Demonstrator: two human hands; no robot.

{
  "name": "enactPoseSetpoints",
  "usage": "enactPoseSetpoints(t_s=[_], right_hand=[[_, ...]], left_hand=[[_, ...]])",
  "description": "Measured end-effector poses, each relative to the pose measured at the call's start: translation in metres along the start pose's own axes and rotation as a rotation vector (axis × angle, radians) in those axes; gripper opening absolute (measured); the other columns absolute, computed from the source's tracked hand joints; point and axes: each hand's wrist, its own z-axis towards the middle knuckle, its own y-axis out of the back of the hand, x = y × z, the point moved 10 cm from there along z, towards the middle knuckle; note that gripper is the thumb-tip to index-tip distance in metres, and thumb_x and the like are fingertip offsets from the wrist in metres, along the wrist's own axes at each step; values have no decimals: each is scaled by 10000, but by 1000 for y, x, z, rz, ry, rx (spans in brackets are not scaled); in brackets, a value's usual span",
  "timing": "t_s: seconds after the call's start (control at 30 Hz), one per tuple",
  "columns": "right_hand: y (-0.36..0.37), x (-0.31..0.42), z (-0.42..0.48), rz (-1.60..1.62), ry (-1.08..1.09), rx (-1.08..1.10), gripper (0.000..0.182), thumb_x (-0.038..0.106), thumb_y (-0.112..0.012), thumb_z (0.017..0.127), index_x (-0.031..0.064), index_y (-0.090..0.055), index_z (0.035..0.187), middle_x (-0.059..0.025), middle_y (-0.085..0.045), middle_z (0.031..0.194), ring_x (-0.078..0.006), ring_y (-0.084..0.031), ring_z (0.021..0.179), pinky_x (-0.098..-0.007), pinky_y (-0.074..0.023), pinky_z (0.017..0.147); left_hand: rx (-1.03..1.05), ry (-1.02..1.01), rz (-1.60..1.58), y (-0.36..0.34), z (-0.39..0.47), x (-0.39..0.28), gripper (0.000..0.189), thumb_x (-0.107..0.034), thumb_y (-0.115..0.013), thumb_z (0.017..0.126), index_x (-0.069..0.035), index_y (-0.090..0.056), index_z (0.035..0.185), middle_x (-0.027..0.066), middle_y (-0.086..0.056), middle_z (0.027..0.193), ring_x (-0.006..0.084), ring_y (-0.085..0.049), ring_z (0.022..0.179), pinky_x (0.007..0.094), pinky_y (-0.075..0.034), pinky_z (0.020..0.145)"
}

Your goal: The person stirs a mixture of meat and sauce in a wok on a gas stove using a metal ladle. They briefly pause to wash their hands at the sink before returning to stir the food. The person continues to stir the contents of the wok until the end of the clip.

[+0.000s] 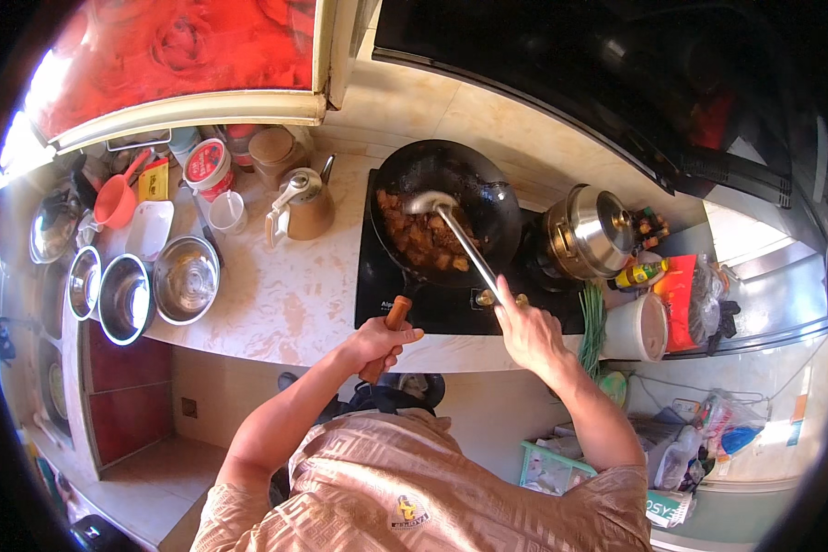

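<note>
A black wok (pixel 493 234) rests on the left side of a black gas stove (pixel 379 276). Its wooden handle (pixel 399 310) points towards me, and my left hand (pixel 379 347) is wrapped around it. In the wok lie browned chunks of food (pixel 414 238), perhaps meat, in dark sauce. My right hand (pixel 533 334) holds a long metal cooking ladle (pixel 469 245), index finger stretched along the shaft. The ladle's head is over the food at the wok's far side; whether it touches the food I cannot tell.
A lidded steel pot (pixel 579 231) stands right of the wok, near green scallions (pixel 592 324) and a white bucket (pixel 638 328). Left on the counter are a metal kettle (pixel 307 207) and several metal bowls (pixel 186 279). A range hood (pixel 559 83) and a red cabinet (pixel 193 55) overhang.
</note>
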Motion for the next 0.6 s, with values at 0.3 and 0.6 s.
enactPoseSetpoints(t_s=[0.3, 0.6], right_hand=[[-18, -28, -58, 85, -32, 35, 609, 257, -479, 990, 97, -233, 1523, -223, -644, 723, -405, -652, 641, -519, -531, 621], [-56, -44, 15, 428, -65, -235, 503, 295, -467, 1002, 74, -396, 1448, -240, -653, 721, -410, -660, 682, -504, -507, 615]], left_hand=[[-10, 0, -15, 2, 4, 3, 445, -371, -746, 865, -75, -526, 1114, -24, -450, 623, 90, -454, 465, 278, -408, 429], [-9, -18, -31, 3, 6, 1, 432, -369, -745, 866, -75, -532, 1100, -22, -458, 621, 87, -452, 460, 266, -403, 422]])
